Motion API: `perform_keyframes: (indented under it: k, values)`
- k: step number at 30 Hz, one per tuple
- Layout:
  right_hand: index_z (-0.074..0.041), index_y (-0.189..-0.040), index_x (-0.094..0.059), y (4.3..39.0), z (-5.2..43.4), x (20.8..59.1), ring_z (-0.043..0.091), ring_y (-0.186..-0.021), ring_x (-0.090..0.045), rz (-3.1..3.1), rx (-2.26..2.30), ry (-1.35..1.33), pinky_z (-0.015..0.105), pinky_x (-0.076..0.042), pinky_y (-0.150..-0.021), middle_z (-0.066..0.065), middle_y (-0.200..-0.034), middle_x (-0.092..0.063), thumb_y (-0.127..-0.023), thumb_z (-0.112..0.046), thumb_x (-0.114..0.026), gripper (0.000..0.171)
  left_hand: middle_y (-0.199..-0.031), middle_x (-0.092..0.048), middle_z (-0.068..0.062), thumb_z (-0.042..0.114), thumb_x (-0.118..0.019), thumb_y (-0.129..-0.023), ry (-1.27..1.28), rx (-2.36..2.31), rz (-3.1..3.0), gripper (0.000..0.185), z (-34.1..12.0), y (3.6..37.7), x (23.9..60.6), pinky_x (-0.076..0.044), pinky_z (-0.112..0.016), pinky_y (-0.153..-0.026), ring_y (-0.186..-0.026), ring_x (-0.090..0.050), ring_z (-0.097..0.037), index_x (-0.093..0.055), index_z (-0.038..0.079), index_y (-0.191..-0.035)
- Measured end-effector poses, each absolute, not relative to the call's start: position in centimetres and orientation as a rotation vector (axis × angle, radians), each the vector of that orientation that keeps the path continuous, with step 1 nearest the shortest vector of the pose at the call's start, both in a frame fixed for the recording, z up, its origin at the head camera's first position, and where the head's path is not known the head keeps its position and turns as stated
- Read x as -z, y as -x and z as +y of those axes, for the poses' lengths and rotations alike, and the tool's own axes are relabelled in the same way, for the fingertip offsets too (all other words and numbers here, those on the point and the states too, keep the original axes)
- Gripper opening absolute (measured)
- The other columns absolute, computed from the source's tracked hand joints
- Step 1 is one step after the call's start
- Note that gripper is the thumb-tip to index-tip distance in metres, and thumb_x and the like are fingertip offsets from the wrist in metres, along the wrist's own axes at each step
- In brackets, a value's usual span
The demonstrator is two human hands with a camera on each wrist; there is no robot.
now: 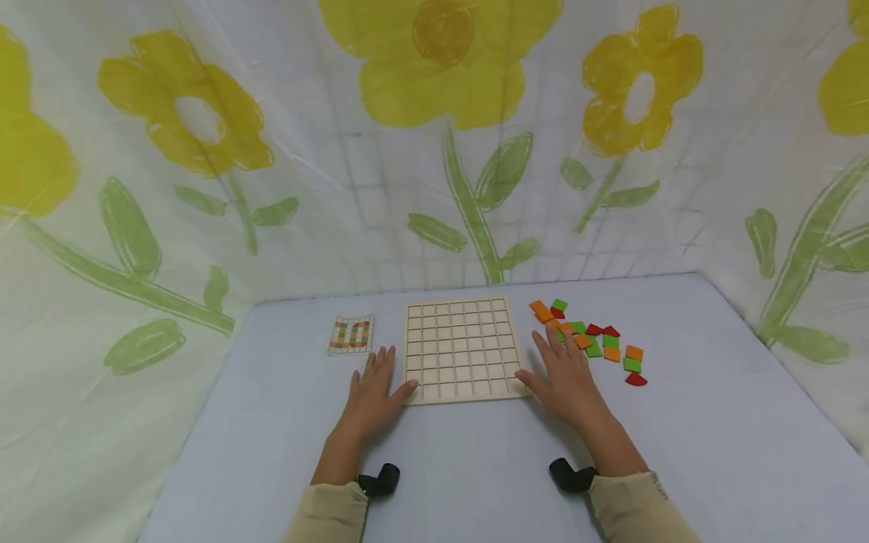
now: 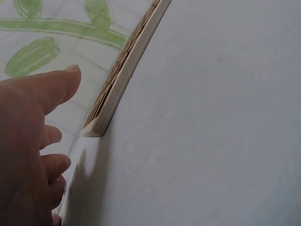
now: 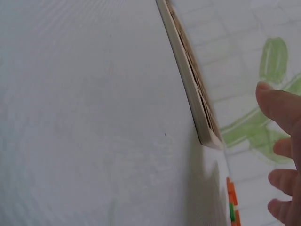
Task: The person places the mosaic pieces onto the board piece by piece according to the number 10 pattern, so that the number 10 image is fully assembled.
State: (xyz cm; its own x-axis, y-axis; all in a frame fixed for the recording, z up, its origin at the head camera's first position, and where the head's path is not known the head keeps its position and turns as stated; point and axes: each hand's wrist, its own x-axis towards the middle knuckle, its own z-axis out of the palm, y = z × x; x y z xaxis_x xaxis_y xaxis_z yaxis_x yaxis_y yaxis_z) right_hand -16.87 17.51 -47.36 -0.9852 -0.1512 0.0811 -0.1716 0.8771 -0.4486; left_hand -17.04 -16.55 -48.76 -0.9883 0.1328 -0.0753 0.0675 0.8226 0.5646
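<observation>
A square wooden grid board (image 1: 464, 351) lies flat on the table between the two hands. My left hand (image 1: 373, 396) is at its near left corner, fingers extended and thumb toward the edge; nothing is held. At the near right corner, my right hand (image 1: 565, 383) spreads its fingers, also holding nothing. In the left wrist view the thumb (image 2: 63, 87) shows near the board's rim (image 2: 117, 89). Beyond the right fingertips lie several loose orange, green and red tiles (image 1: 594, 347). A small pattern card (image 1: 351, 335) with coloured squares lies just past the left fingertips.
A pale cloth covers the table (image 1: 475, 467). Behind it hangs a white curtain (image 1: 319, 211) painted with yellow flowers. The farthest right tiles include a red quarter-round piece (image 1: 636, 379). Black wrist mounts (image 1: 572, 476) stick inward from both sleeves.
</observation>
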Motion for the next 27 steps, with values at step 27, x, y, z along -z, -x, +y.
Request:
perform_keyframes:
  k: [27]
  values:
    - [0.003,-0.127,-0.056,15.6,32.3,46.3,0.039,-0.099,-0.051,-3.156,-0.995,0.468,0.046,-0.048,-0.076,0.025,-0.112,-0.057,-0.087,-0.051,-0.068,0.069,-0.147,-0.051,0.004,0.026,-0.065,-0.094,-0.234,-1.144,2.879,0.042,-17.8,17.8,50.5,-0.003,-0.05,-0.126,-0.148,-0.03,-0.024,-0.061,0.016,-0.135]
